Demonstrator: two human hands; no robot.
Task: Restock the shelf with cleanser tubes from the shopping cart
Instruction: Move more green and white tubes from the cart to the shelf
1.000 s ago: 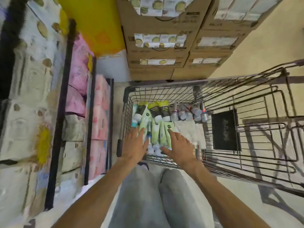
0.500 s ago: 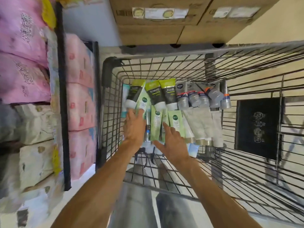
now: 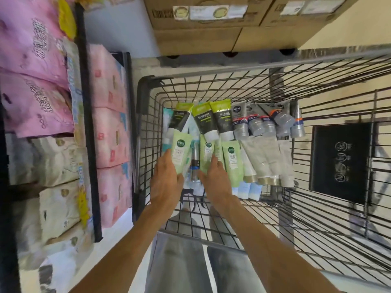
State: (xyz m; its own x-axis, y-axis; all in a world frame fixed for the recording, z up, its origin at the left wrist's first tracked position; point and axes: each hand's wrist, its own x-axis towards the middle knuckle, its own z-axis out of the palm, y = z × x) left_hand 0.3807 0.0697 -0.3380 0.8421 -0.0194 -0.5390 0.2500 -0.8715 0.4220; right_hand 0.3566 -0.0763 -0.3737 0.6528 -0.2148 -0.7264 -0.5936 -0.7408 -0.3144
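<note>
Both my hands reach down into the wire shopping cart (image 3: 148, 132), where several cleanser tubes lie in rows. My left hand (image 3: 166, 180) grips a pale green tube (image 3: 179, 153) and holds it a little above the pile. My right hand (image 3: 215, 178) holds a second pale green tube (image 3: 207, 155) by its lower end. More pale green tubes (image 3: 232, 159) lie just right of it. Dark tubes with lime tops (image 3: 222, 121) and grey tubes with clear caps (image 3: 240, 123) line the far row. Beige tubes (image 3: 266, 159) lie further right.
A dark-framed shelf (image 3: 84, 123) on the left carries pink packs (image 3: 31, 60) and cream packs (image 3: 57, 159). Cardboard boxes (image 3: 201, 24) are stacked beyond the cart. A black card (image 3: 340, 161) hangs on the cart's right side. My grey-trousered legs show beneath the cart.
The view has come closer to the cart. My left hand has taken up a pale green tube and raised it. My right hand has closed on another green tube.
</note>
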